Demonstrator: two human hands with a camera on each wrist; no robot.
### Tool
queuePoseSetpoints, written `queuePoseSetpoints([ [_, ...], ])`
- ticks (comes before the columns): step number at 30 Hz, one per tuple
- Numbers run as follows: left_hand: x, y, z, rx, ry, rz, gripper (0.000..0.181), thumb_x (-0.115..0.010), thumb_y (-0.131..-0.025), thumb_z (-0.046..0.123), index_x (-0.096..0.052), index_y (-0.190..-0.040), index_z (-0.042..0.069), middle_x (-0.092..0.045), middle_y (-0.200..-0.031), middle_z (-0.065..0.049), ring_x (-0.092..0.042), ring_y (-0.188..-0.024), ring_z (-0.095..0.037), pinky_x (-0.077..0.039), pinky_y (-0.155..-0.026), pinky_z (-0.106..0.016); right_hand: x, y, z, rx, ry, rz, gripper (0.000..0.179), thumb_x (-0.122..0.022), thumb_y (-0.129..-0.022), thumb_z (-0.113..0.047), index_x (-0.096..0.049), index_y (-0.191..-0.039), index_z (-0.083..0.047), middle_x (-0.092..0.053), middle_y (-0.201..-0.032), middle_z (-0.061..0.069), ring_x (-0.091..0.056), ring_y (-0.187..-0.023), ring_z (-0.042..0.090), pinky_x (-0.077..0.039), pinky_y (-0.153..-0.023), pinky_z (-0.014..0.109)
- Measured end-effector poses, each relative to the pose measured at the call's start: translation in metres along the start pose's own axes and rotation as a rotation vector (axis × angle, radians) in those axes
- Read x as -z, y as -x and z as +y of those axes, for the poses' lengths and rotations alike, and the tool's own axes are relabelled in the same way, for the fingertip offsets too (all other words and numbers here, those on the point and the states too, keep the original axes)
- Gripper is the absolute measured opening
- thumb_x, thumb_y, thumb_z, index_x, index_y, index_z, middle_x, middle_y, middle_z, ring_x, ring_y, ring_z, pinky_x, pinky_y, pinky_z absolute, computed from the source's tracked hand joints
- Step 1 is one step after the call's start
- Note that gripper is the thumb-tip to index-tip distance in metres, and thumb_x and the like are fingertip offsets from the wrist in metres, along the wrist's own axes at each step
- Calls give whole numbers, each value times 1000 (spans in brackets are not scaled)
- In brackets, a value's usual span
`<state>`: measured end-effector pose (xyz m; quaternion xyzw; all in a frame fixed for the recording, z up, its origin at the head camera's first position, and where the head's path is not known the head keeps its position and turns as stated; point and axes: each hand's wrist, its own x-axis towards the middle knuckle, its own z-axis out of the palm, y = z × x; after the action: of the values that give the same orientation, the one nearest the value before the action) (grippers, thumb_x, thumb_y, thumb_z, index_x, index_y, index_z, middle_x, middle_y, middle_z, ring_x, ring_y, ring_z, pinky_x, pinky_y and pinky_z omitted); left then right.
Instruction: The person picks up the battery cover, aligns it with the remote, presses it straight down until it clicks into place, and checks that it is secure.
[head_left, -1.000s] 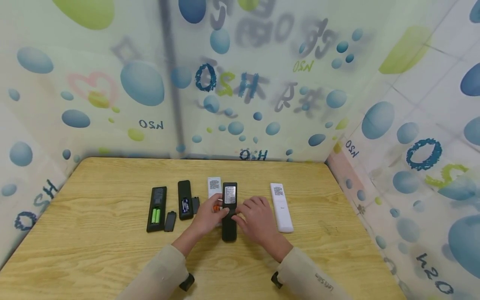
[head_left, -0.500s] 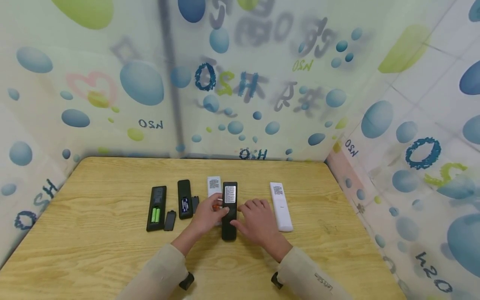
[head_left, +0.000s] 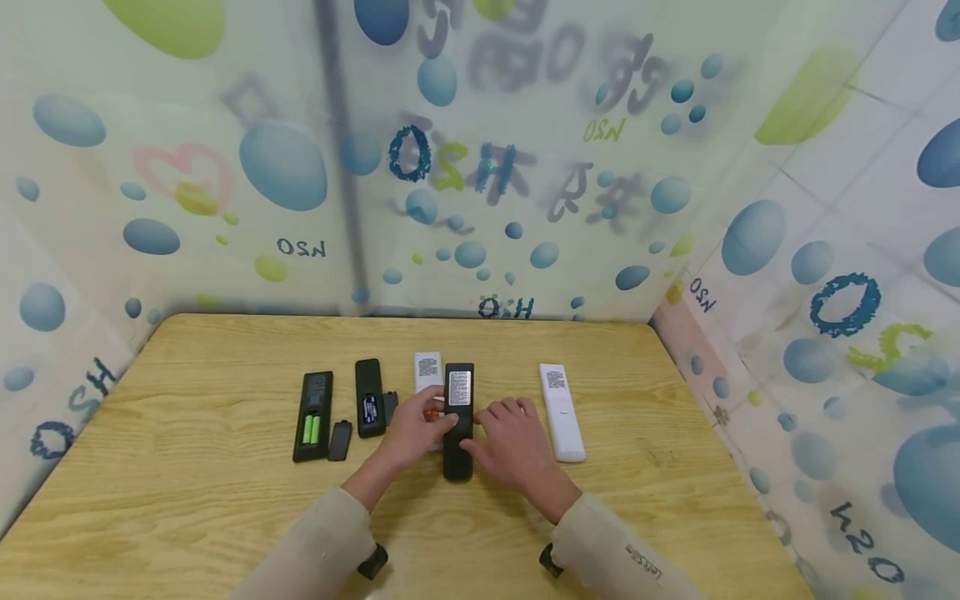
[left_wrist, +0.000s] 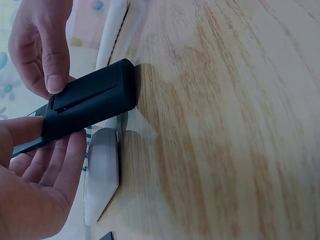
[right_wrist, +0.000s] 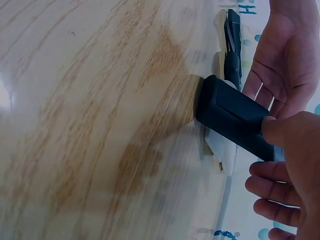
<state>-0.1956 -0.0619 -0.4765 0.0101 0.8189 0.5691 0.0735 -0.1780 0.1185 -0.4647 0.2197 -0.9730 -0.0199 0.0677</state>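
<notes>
My left hand (head_left: 411, 429) grips a black remote control (head_left: 459, 458), thumb on its upturned back and fingers underneath. The remote is tilted over the table, a label at its far end. On the back, the battery cover (left_wrist: 92, 87) shows a gap along one side in the left wrist view. My right hand (head_left: 517, 442) presses its thumb on the cover near the cover's upper end; the right wrist view shows its other fingers loosely bent, off the remote. Partly hidden behind my left hand lies a white remote (head_left: 429, 367), with something orange near the fingers.
On the wooden table (head_left: 225, 517), a black remote (head_left: 317, 392) with green batteries lies at left, beside a loose battery cover (head_left: 340, 440). Another black remote (head_left: 368, 379) with dark batteries has a cover (head_left: 391, 407) next to it. A white remote (head_left: 562, 414) lies at right.
My right thumb has slid slightly toward the near end of the black remote over the last second. The left hand and the other remotes stay in place.
</notes>
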Motion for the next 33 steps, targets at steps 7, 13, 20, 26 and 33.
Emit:
queuePoseSetpoints([
  [7,1,0,0,9,20,-4,41,-68,-91,12,-57,-131,14,-68,-112,-11,-61,-92,-19,-59,-70,-32,1,-1,-2,-8,3,-8,48,-51,-91,-64,-67,-108,-22,-67,-111,-2,-57,-110,21,-39,-102,44],
  [13,1,0,-1,1,23,-5,43,-67,-91,12,-57,-132,13,-67,-113,-13,-62,-94,-20,-59,-70,-32,2,-1,-5,-15,6,7,46,-52,-92,-61,-66,-106,-19,-66,-106,-1,-56,-106,21,-38,-100,43],
  [20,1,2,0,-9,-16,1,42,-67,-91,14,-58,-132,14,-67,-112,-12,-64,-95,-20,-59,-73,-33,1,-2,-9,-38,-59,-1,40,-56,-91,-57,-64,-99,-18,-65,-96,-2,-56,-102,22,-39,-94,43],
  [26,2,2,0,-8,-5,1,42,-67,-91,14,-58,-132,16,-67,-109,-11,-63,-90,-19,-59,-71,-32,0,-3,-9,-45,-78,-11,39,-57,-91,-55,-64,-96,-17,-64,-92,-2,-55,-100,22,-39,-93,42],
  [33,1,2,-1,-13,1,4,41,-68,-91,14,-59,-130,16,-67,-108,-11,-63,-88,-18,-59,-70,-31,1,-3,-10,-40,-95,-4,39,-58,-91,-55,-64,-94,-16,-62,-91,-1,-54,-98,22,-39,-93,42],
])
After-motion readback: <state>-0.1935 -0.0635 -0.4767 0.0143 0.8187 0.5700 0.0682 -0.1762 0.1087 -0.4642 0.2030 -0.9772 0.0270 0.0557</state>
